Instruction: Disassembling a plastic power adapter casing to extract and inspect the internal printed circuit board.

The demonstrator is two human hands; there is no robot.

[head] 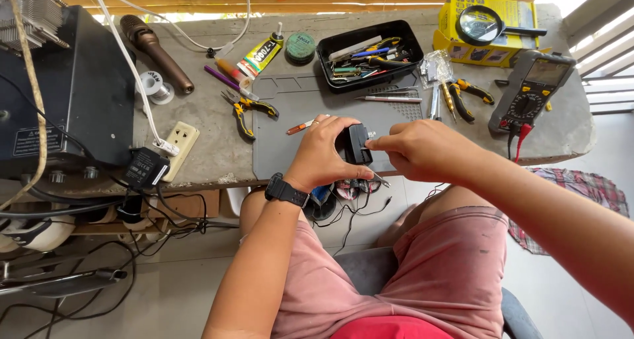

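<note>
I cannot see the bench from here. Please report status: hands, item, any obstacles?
Left hand grips small black adapter over grey mat. Right hand pinches its side, thin metal tool under the fingers. Orange-tipped tool lies beside left hand; nothing blocks.

This is a small electronics repair workshop. A rough concrete bench (218,124) carries a grey work mat (290,134), a multimeter (531,91), pliers (246,108), tweezers (389,98), a tube of glue (261,53), a solder spool (157,86), a magnifying glass (481,24) and a black tool tray (370,53).
</note>
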